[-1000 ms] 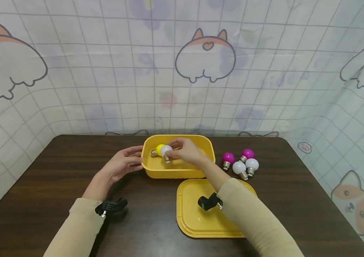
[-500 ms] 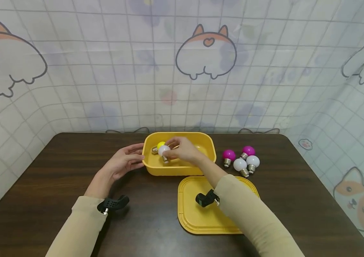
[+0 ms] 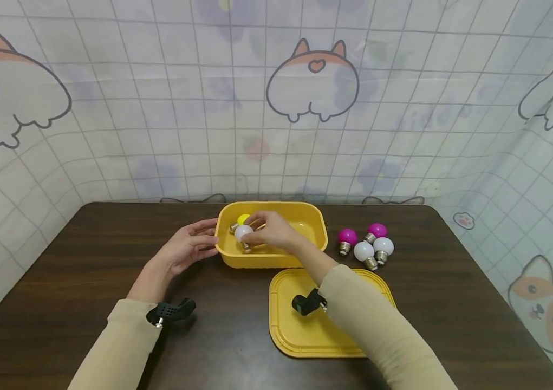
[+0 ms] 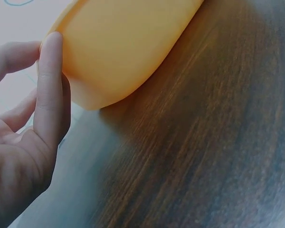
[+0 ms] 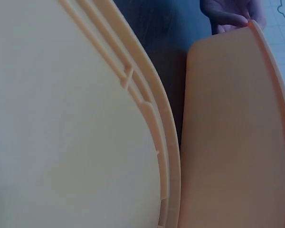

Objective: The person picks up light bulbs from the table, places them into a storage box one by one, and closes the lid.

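Observation:
A yellow plastic box (image 3: 273,262) stands near the table's back edge. Over its left part, my right hand (image 3: 276,233) pinches a white light bulb (image 3: 244,233) by its globe, with the metal screw base pointing down. A yellow light bulb (image 3: 243,219) lies in the box just behind it, partly hidden by the white one. My left hand (image 3: 188,246) touches the box's left end with fairly straight fingers; in the left wrist view the thumb (image 4: 50,61) meets the rim. The right wrist view shows the box's front wall (image 5: 232,118), while the right hand's fingers are out of sight there.
A yellow lid (image 3: 320,338) lies on the dark wooden table in front of the box, under my right forearm. To the right of the box are two magenta bulbs (image 3: 347,237) and two white bulbs (image 3: 364,251). A patterned curtain (image 3: 183,135) hangs behind.
My right hand has moved slightly left inside the box with the white light bulb, now covering more of the yellow one. My left hand stays at the box's left end.

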{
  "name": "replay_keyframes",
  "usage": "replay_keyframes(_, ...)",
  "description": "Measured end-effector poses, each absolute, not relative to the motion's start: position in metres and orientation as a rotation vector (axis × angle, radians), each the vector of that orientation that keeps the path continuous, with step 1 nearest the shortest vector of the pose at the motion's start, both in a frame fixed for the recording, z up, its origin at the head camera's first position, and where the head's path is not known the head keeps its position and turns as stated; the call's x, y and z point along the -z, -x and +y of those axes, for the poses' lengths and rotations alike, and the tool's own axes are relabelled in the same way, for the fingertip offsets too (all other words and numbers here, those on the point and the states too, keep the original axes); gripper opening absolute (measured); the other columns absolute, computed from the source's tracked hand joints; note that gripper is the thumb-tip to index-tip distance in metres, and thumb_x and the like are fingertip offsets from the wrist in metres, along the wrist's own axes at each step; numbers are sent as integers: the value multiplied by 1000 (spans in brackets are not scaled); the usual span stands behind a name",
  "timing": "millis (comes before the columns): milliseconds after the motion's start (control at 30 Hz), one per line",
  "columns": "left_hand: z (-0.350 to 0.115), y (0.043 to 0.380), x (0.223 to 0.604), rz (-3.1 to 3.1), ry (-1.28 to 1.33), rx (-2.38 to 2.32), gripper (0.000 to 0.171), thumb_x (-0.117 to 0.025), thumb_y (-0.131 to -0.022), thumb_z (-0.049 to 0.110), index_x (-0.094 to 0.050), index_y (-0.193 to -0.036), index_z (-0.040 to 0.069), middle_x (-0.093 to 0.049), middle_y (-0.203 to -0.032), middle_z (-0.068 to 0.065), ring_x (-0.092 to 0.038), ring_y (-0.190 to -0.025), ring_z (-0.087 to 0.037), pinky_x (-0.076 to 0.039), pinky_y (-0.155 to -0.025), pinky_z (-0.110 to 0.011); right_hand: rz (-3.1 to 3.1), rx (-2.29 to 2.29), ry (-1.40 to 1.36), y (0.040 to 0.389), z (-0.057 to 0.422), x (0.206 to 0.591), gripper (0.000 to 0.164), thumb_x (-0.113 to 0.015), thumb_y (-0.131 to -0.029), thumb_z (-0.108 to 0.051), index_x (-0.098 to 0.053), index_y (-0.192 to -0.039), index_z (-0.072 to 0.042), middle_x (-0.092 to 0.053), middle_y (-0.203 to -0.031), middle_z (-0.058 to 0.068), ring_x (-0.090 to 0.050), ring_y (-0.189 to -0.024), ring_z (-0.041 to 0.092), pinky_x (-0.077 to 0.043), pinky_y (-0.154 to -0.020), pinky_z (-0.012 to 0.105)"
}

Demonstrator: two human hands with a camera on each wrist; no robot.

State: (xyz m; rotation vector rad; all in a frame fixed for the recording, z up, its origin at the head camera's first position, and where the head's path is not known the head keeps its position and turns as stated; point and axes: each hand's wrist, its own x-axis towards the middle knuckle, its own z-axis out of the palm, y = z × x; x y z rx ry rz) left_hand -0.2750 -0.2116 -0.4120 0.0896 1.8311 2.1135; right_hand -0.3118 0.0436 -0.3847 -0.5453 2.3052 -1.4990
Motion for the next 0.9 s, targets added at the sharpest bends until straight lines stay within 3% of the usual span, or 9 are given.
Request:
replay_keyframes(400, -211, 274, 410, 1831, -105, -2121, 67, -62, -101, 1, -29, -160, 1, -42, -151, -26, -68, -105, -18, -58, -90, -31, 2214, 1562, 587, 310, 48, 385, 42, -76, -92, -3, -60, -129, 8, -57, -126, 28, -69, -101, 40, -61, -85, 43)
replay_keyframes(900, -211, 272, 408, 1846, -72, -2109, 67, -63, -101, 2, -31, -160, 3, -41, -153, -25, -67, -105, -16, -58, -91, -31, 2331, 1522, 678, 309, 74, 373, 34, -73, -95, -4, -64, -126, 7, -64, -118, 21, -68, -99, 27, -60, -87, 43)
